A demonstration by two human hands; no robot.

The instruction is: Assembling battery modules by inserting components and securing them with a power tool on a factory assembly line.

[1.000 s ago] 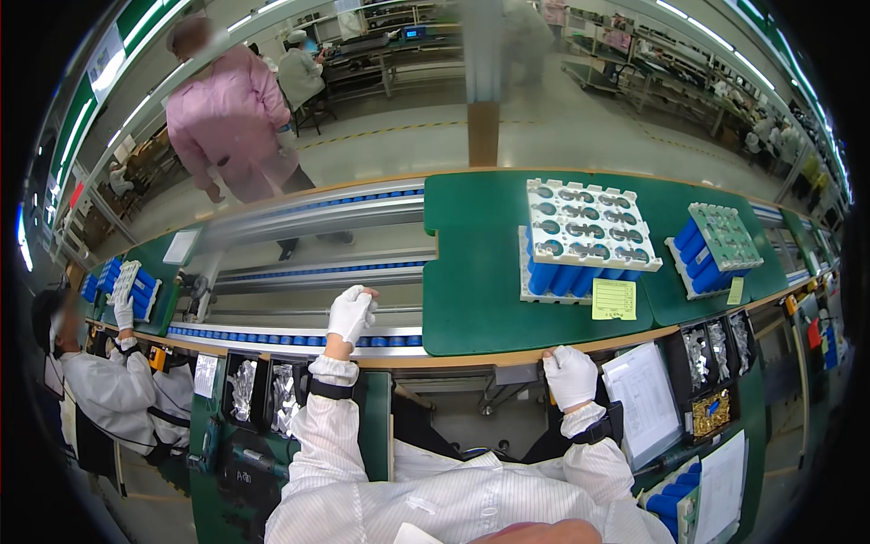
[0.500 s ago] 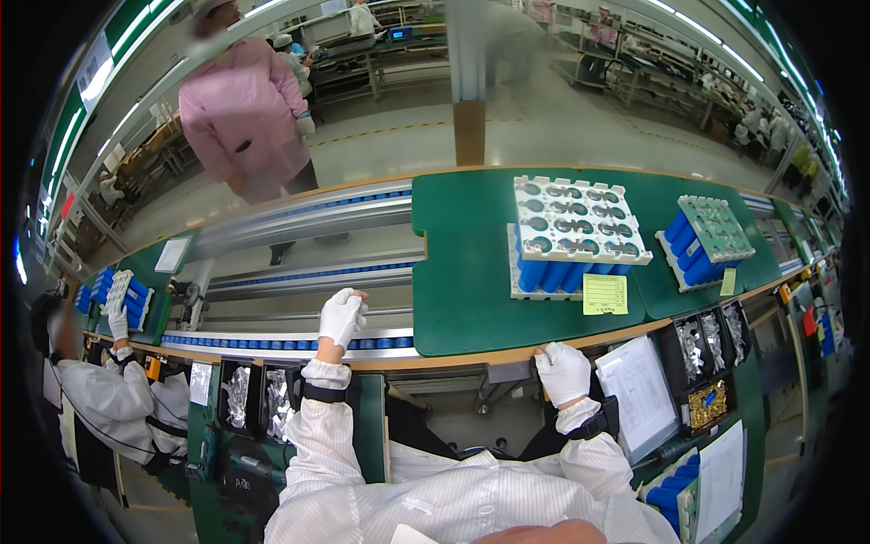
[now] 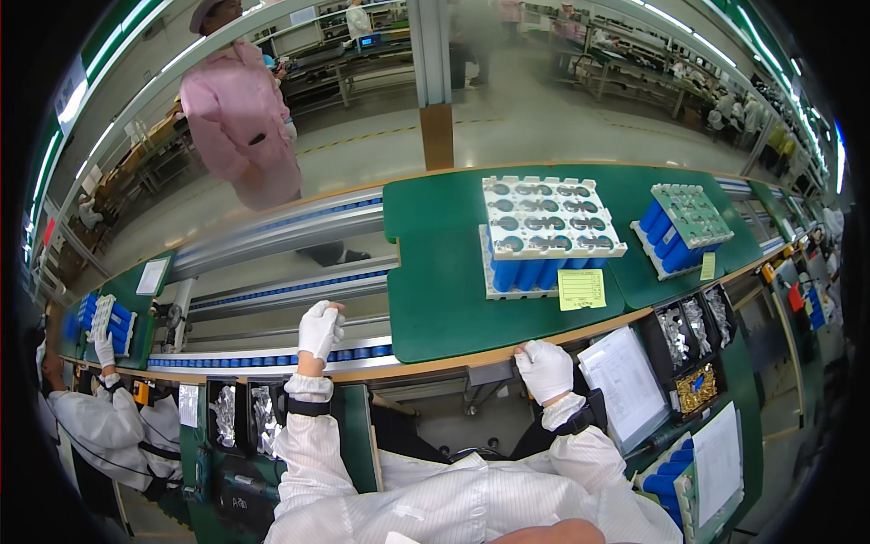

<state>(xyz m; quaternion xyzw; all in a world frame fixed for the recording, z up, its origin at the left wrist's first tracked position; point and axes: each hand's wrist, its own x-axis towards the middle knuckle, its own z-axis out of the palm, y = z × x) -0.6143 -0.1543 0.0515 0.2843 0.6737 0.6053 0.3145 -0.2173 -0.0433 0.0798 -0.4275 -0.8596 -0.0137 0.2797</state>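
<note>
My left hand [image 3: 321, 334], in a white glove with bare fingertips, is raised over the near roller rail [image 3: 263, 363]. Its fingers are curled in, and nothing shows in them. At the wooden front edge of a green board [image 3: 435, 317] rests my gloved right hand [image 3: 546, 372], fingers bent toward the edge and holding nothing visible. Beyond it on the board stands a block of blue cylindrical cells [image 3: 526, 275] under a white holder [image 3: 546, 218], with a yellow label [image 3: 581, 289] on its front. A second blue cell block [image 3: 666, 245] with a greenish top stands farther right.
Black bins of metal strips [image 3: 672, 337] and a bin of brass-coloured parts [image 3: 696, 390] lie at right, beside paper sheets [image 3: 625, 381]. More strip bins [image 3: 265, 417] stand at left. A co-worker's gloved hand [image 3: 102, 344] touches another cell block. A person in pink [image 3: 240, 118] stands beyond the line.
The whole view has shifted, so the board and blocks appear farther left. Both my hands keep about the same place and pose against the board. The person in pink has turned slightly.
</note>
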